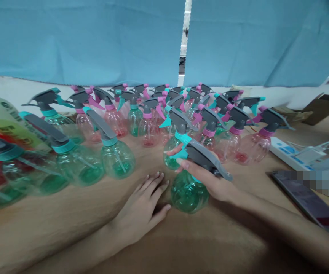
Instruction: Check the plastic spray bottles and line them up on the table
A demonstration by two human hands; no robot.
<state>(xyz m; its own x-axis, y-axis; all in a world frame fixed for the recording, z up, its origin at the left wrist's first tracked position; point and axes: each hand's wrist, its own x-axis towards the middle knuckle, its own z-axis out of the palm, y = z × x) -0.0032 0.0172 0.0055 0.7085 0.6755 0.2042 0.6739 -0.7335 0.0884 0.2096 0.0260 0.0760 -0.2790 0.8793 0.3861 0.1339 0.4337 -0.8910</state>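
My right hand is wrapped round the neck and trigger of a green spray bottle with a grey and turquoise head. Its nozzle points to the upper left. Flat on the table, my left hand has its fingers spread and holds nothing, just left of that bottle. Close behind the held bottle stands another green spray bottle, partly hidden by my right hand. To the left, a green spray bottle with a turquoise collar is the nearest of a row.
Pink and green spray bottles crowd the back. A large printed container stands far left. On the right lie a white power strip, a dark phone-like slab and an open cardboard box. Blue cloth hangs behind.
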